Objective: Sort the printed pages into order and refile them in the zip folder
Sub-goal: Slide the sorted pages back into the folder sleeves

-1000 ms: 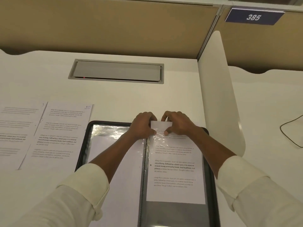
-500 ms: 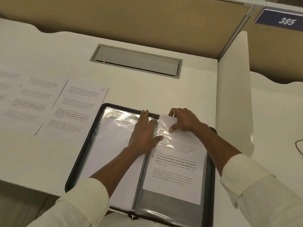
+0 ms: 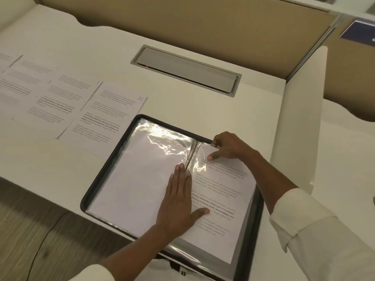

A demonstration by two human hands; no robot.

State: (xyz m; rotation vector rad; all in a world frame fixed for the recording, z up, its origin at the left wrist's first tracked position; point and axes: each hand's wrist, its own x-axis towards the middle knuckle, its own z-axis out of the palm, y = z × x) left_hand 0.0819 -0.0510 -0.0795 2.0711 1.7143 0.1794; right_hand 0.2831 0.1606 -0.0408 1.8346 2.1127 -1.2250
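Starting at the desk's (image 3: 101,57) left edge: loose printed pages (image 3: 40,94) spread side by side, text up, slightly overlapped, with the sheet marked 10 (image 3: 105,116) nearest the middle. Laid out so, most likely, for reading the numbers at a glance while sorting. Next, at the near edge, the zip folder (image 3: 101,175), opened flat. In its left sleeve (image 3: 138,179), a sheet showing only a blank face under crinkled, glaring plastic. Across the spine (image 3: 191,155), the left hand (image 3: 178,203): flat, palm down, fingers straight and together, thumb spread out onto the text. Holding nothing, simply weighting the folder so that neither half lifts or slides. To the right, the printed page (image 3: 221,201), apparently the one being refiled, lying mostly inside the clear right sleeve, with a grey strip of empty pocket showing below its foot. At the folder's far right corner, the right hand (image 3: 229,147): fingers curled, pinching the top of that page, forefinger stretched down onto the paper, seemingly to feed it deeper. Cannot tell whether the pinch takes in the sleeve's lip too.
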